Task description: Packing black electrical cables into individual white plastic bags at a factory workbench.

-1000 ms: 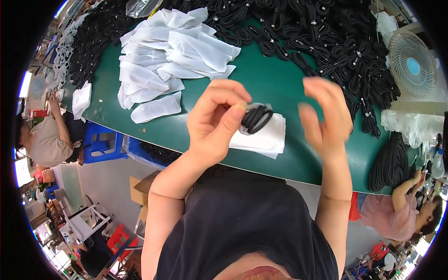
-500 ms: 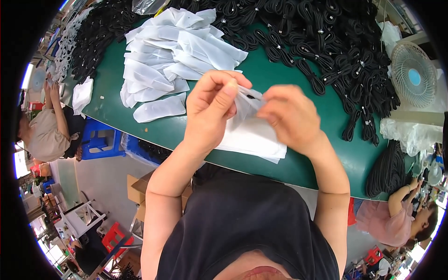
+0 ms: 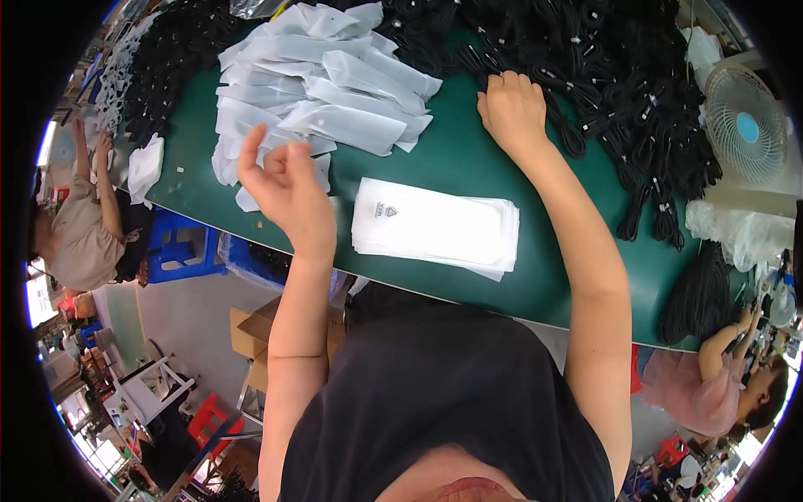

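Observation:
My left hand [image 3: 288, 188] hovers in front of a heap of filled white translucent sleeves [image 3: 326, 84], its fingers apart and holding nothing. My right hand [image 3: 514, 117] is stretched forward to the near edge of a large heap of coiled black cables [image 3: 577, 63]. Its fingers are pressed together and curled down over a cable coil, with the fingertips hidden. Between my arms lies a flat stack of white sleeves [image 3: 439, 222], with a small dark print at its left end.
The green table [image 3: 585, 209] curves around me. At right stand a fan [image 3: 744, 125], clear plastic wrap [image 3: 728, 234] and a thick black cable bundle [image 3: 694, 297]. Co-workers sit at left [image 3: 84, 238] and right [image 3: 690, 393]. A blue stool [image 3: 180, 247] and cardboard box [image 3: 251, 335] are at left.
The sleeve that both hands held with something dark at its mouth has left them. My left hand moved left to the filled heap, and my right hand moved forward to the cables.

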`<action>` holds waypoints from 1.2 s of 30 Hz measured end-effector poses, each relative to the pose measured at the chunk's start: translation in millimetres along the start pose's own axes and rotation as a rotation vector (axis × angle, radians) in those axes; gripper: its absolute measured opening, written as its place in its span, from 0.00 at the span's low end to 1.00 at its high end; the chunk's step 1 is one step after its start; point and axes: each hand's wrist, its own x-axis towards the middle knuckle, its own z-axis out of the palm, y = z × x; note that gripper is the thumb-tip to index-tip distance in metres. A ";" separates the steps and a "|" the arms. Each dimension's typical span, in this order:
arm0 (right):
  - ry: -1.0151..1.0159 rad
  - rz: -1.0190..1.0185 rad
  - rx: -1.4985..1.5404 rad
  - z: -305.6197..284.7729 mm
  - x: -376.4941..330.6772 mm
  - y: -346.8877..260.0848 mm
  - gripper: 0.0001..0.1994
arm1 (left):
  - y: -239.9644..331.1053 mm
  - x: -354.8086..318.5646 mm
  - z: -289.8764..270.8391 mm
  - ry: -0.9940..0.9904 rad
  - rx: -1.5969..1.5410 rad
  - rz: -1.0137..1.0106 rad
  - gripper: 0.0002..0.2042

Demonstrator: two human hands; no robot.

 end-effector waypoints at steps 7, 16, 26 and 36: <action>0.000 0.202 0.467 -67.4 -62.8 18.3 0.10 | 15.8 -64.7 28.6 -0.960 0.182 0.437 0.11; -0.023 0.493 1.041 -144.2 -160.5 32.7 0.13 | 2.5 -81.5 39.6 -0.990 0.322 0.405 0.05; 0.206 -0.107 0.798 -132.6 -188.4 10.4 0.20 | 3.4 -68.0 29.0 -0.974 -0.012 -0.148 0.03; 0.193 -0.191 0.663 -138.6 -179.7 6.6 0.24 | -0.5 -66.3 24.7 -0.949 -0.125 -0.152 0.04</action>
